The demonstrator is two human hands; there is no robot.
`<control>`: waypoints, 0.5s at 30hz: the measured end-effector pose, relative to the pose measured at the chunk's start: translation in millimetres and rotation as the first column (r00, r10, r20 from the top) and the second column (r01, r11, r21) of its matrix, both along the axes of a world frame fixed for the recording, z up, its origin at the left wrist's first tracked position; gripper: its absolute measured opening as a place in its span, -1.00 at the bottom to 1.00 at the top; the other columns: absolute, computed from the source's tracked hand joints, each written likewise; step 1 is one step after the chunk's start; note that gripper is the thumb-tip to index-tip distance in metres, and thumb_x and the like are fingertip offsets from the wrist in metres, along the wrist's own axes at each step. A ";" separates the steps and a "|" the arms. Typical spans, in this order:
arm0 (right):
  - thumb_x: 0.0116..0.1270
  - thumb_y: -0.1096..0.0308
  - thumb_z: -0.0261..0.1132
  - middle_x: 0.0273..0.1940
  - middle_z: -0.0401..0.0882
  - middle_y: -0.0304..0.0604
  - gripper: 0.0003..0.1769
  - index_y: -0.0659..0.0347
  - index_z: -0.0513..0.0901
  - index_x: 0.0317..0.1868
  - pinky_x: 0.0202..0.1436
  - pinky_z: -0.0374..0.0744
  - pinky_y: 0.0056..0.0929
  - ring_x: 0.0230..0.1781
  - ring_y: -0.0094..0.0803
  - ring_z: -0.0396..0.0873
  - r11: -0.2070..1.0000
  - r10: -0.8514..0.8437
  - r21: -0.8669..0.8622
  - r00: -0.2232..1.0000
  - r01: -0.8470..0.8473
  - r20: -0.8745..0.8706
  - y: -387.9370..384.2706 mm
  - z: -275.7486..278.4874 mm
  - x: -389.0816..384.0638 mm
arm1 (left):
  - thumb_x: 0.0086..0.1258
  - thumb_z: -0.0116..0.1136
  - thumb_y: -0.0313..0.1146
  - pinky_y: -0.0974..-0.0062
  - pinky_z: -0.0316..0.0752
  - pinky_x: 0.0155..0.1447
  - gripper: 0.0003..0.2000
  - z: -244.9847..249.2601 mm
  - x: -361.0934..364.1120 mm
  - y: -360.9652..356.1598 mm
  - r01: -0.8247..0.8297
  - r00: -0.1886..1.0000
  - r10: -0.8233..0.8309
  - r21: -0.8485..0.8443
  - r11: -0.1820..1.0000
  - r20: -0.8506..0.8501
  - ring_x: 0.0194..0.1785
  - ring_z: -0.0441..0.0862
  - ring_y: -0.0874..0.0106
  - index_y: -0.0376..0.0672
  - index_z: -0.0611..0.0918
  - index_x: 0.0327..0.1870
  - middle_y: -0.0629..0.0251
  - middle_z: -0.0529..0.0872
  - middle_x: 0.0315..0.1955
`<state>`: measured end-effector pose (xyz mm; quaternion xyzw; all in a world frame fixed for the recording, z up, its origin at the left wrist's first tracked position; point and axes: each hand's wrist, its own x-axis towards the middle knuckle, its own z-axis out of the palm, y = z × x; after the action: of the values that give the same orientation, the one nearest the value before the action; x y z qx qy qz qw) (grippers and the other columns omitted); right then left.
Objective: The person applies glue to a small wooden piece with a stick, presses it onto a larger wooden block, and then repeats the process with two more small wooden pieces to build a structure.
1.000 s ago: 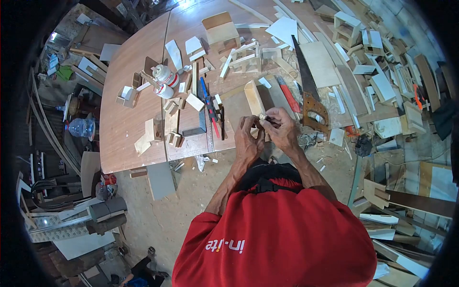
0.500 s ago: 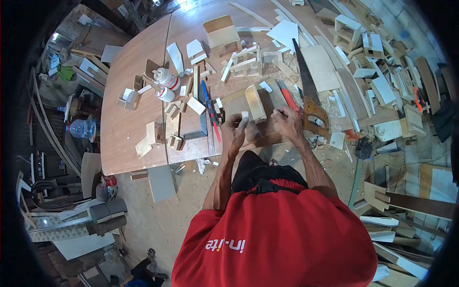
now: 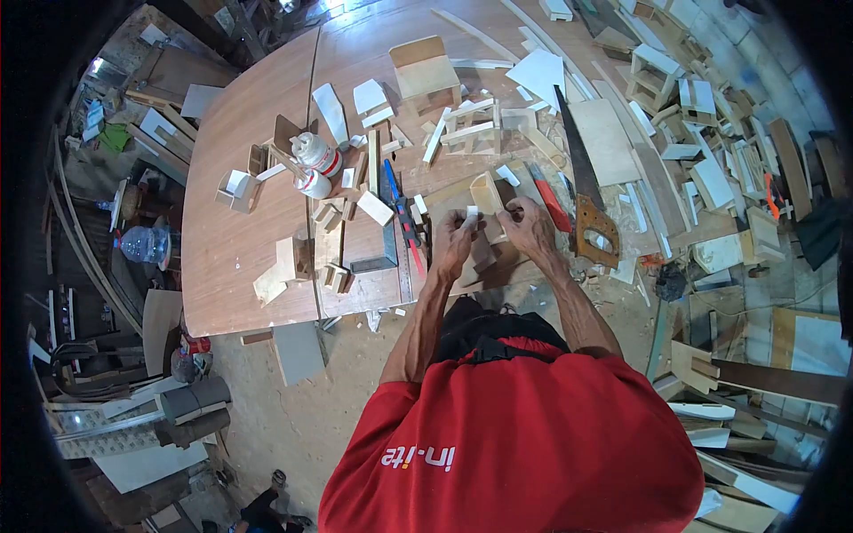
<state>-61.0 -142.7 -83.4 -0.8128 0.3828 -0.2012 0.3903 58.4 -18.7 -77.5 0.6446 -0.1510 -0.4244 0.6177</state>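
Observation:
My left hand [image 3: 451, 242] is closed, with a small white block [image 3: 472, 211] pinched between thumb and fingertips. My right hand [image 3: 531, 231] is curled, its thumb and fingers drawn together at the right side of a small pale wooden piece [image 3: 484, 192] with a raised panel. Whatever the right fingers hold, if anything, is too small to make out. The wooden piece stands on a flat board at the table's near edge, partly hidden by both hands. Just right of it lies a red-handled tool [image 3: 553, 202].
A handsaw [image 3: 593, 233] lies on the right, handle toward me. Left of my hands are a blue-and-red tool [image 3: 402, 206], a metal-edged block [image 3: 373, 264] and two white glue bottles [image 3: 317, 156]. Wood offcuts cover the wooden table [image 3: 240, 258] and the right side.
My right hand has moved left, up to the wooden piece, and the two hands are closer together. The white block stays in my left fingers. The view has shifted slightly.

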 end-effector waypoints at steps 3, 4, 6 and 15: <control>0.17 0.20 0.31 -0.22 0.64 0.03 -0.70 0.25 0.60 -0.19 -0.11 0.56 -0.17 -0.18 -0.05 0.62 1.000 0.011 0.024 0.999 -0.011 0.032 3.8 -1.5 2.3 | 0.47 0.05 -0.14 0.42 0.49 0.18 -0.55 -3.7 4.0 -10.8 0.076 0.995 -0.079 -0.052 0.996 -0.053 0.07 0.62 0.28 -0.41 0.36 0.10 0.01 0.61 0.03; 0.17 0.21 0.32 -0.22 0.63 0.03 -0.70 0.25 0.59 -0.19 -0.09 0.55 -0.17 -0.17 -0.05 0.61 1.000 -0.008 0.004 0.999 0.007 0.031 5.3 -1.2 3.2 | 0.48 0.02 -0.13 0.41 0.49 0.18 -0.55 -7.1 6.6 -15.3 0.097 0.992 -0.099 -0.032 0.995 -0.075 0.08 0.61 0.27 -0.41 0.35 0.10 -0.01 0.61 0.04; 0.17 0.21 0.32 -0.23 0.61 0.02 -0.71 0.24 0.59 -0.20 -0.08 0.54 -0.18 -0.16 -0.06 0.60 0.999 -0.028 -0.015 0.999 0.028 0.021 10.6 1.2 3.7 | 0.52 -0.09 -0.16 0.38 0.52 0.15 -0.60 -12.7 7.9 -21.5 0.101 0.987 -0.104 -0.035 0.994 -0.120 0.05 0.62 0.29 -0.40 0.37 0.08 -0.03 0.60 0.03; 0.15 0.40 0.38 -0.05 0.49 -0.06 -0.66 0.32 0.54 -0.08 -0.02 0.59 -0.34 -0.07 -0.24 0.60 0.996 -0.022 0.087 0.997 0.016 0.071 26.8 9.0 14.4 | 0.54 -0.13 -0.29 0.32 0.58 0.05 -0.76 -14.9 16.6 -18.9 -0.081 0.900 0.005 -0.156 0.984 -0.435 -0.12 0.64 0.31 -0.24 0.45 0.03 0.16 0.63 -0.14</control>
<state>-46.6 -115.9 -74.3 -0.7836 0.3847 -0.2174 0.4368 75.0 -37.7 -92.3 0.4824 -0.0315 -0.5287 0.6977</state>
